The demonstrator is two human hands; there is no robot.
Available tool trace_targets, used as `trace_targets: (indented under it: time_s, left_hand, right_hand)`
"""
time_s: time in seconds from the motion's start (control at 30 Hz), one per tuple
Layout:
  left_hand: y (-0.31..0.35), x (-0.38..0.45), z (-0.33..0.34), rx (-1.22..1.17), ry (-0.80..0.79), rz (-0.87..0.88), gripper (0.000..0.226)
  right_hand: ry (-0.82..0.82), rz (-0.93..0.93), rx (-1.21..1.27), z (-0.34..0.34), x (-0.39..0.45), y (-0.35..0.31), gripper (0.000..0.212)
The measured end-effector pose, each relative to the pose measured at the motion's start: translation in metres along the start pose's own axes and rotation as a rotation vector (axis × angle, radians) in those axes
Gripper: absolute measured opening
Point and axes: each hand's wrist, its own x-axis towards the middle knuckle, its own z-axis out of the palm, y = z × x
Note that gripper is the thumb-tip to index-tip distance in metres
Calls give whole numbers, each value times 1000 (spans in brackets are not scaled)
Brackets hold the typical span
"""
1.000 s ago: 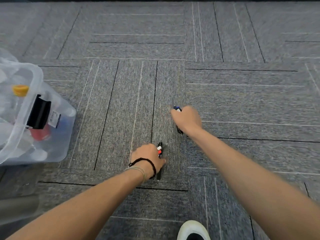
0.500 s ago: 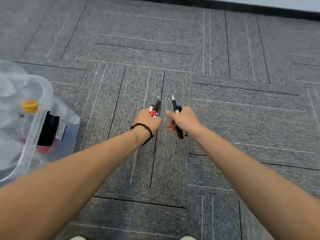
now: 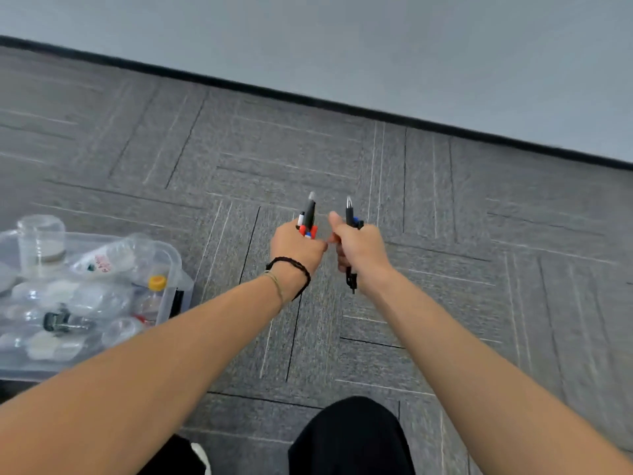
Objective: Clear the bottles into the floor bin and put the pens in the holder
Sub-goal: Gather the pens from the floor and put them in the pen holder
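My left hand [image 3: 294, 246] grips a small bunch of pens [image 3: 308, 217] with black, red, white and blue parts, tips pointing up and away. My right hand [image 3: 359, 248] grips black pens [image 3: 350, 214] with a blue clip; their lower ends stick out below the fist. Both hands are held close together above the grey carpet, almost touching. At the left stands the clear plastic floor bin [image 3: 171, 265], filled with several clear bottles [image 3: 102, 260], one with a yellow cap [image 3: 157, 282]. No pen holder is in view.
Grey carpet tiles [image 3: 479, 269] cover the floor up to a black skirting [image 3: 376, 114] and a pale wall behind it. My dark trouser leg [image 3: 352, 437] and a white shoe tip [image 3: 200, 455] show at the bottom edge.
Both hands picked the pens up off the carpet and raised them. The view has tilted up, so the wall and the bin's contents now show.
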Motion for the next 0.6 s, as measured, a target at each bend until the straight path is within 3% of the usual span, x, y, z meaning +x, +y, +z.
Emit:
trace_targets:
  time_s: [0.13, 0.37, 0.6]
  left_hand:
    - [95, -54, -35, -78, 14, -26, 31]
    - [244, -152, -119, -226, 50, -43, 36]
    - [335, -207, -230, -254, 144, 3, 41]
  right_hand:
    - [-2, -2, 46, -21, -78, -80, 48]
    - [-52, -13, 74, -34, -207, -219, 42]
    - [-115, -64, 78, 1, -307, -323, 40]
